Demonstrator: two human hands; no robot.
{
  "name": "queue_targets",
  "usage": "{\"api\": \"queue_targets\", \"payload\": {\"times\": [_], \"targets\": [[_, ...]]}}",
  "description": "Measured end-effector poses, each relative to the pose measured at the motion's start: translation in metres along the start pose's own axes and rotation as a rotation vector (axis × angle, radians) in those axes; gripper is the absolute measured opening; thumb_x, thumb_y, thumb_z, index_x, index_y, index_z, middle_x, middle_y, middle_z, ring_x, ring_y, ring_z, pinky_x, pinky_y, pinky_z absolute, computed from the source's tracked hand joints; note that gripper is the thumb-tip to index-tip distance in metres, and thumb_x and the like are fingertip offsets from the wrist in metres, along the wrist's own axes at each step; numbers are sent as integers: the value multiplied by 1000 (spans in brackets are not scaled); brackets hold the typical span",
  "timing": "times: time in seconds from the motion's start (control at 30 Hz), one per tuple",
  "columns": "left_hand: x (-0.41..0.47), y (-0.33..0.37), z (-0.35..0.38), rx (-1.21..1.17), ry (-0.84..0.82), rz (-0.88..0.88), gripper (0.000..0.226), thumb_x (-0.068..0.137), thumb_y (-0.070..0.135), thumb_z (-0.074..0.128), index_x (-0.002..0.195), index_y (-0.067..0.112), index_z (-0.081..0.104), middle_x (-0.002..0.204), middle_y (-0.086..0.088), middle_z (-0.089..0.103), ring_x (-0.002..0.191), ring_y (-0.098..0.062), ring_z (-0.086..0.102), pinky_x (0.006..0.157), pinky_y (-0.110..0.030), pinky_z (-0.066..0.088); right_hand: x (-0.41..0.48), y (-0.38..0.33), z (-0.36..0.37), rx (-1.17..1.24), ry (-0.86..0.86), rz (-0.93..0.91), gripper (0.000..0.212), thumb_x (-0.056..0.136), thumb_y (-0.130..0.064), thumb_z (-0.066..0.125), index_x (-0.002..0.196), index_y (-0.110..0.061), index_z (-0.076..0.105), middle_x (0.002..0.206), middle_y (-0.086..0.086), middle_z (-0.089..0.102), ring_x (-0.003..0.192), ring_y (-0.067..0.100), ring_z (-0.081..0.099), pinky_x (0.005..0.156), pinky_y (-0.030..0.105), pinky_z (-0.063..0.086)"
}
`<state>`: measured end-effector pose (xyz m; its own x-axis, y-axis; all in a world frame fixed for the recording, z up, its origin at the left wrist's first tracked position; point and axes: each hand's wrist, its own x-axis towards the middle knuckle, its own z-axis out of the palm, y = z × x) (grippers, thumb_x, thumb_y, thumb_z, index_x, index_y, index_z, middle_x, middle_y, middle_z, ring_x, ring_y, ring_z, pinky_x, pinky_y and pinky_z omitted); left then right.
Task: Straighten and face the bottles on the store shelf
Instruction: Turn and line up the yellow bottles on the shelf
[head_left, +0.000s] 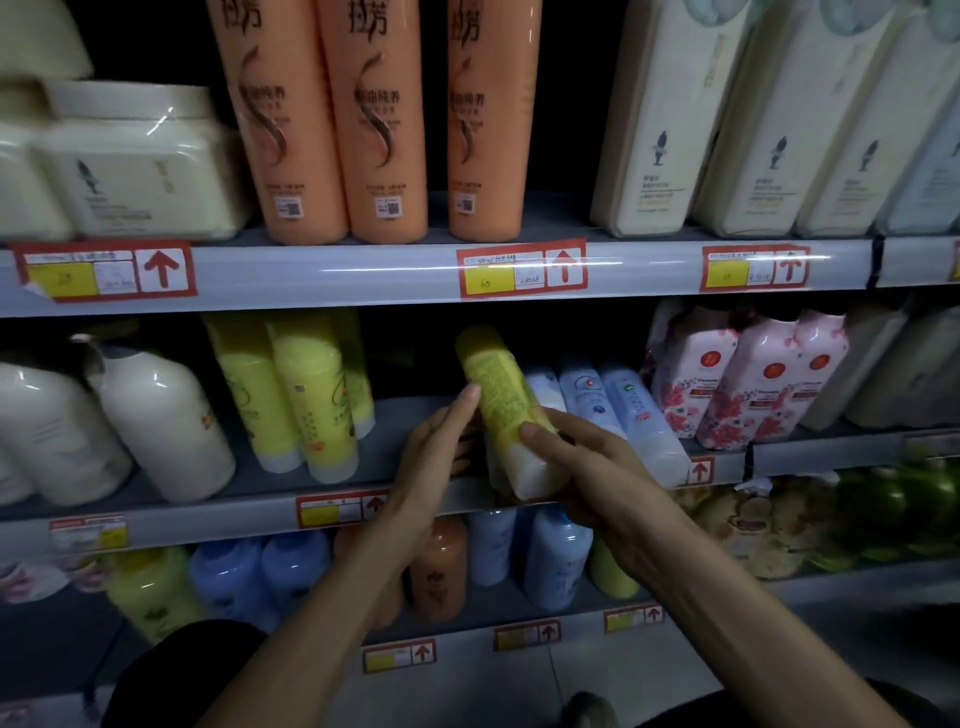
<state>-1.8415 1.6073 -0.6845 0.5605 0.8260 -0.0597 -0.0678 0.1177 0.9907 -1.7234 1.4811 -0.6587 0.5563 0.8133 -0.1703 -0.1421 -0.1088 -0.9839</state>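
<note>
Currently the yellow bottle (496, 395) tilts toward 11 o'clock above the middle shelf (244, 480), left hand (441, 460) fingers curled round its 9 o'clock side, right hand (589, 470) gripping near the white end; probably light, stiff and slick, so hold mid-body.

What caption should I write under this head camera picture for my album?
A tilted yellow bottle held by the left hand and right hand at the middle shelf, beside blue bottles.

Both forearms extended forward, left hand (441, 452) and right hand (592, 467) gripping yellow bottle (498, 395) between them
</note>
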Motion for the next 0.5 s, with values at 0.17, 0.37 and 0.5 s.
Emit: {"api": "queue_targets", "payload": {"times": [0.17,0.37,0.5], "targets": [[-1,8,-7,-59,-4,0,45,86,54,74,102,11,77,97,-8,81,94,-23,78,82,-33,62,0,0,27,-40,37,-48,46,90,-22,80,132,-17,62,82,4,68,40,-3,57,38,12,40],[1,8,-20,-1,19,20,72,65,61,89,114,10,72,102,-7,81,98,-25,78,89,-41,61,4,9,47,-275,77,-173,83,63,-57,88,134,-22,62,103,2,78,90,19,77,83,48,63],[2,6,-26,-61,46,-9,44,78,35,88,111,8,76,100,-14,80,99,-35,77,92,-48,61,2,13,54,-535,67,-286,68,68,-68,78,124,-35,61,92,-8,77,83,10,74,77,44,62]]}}
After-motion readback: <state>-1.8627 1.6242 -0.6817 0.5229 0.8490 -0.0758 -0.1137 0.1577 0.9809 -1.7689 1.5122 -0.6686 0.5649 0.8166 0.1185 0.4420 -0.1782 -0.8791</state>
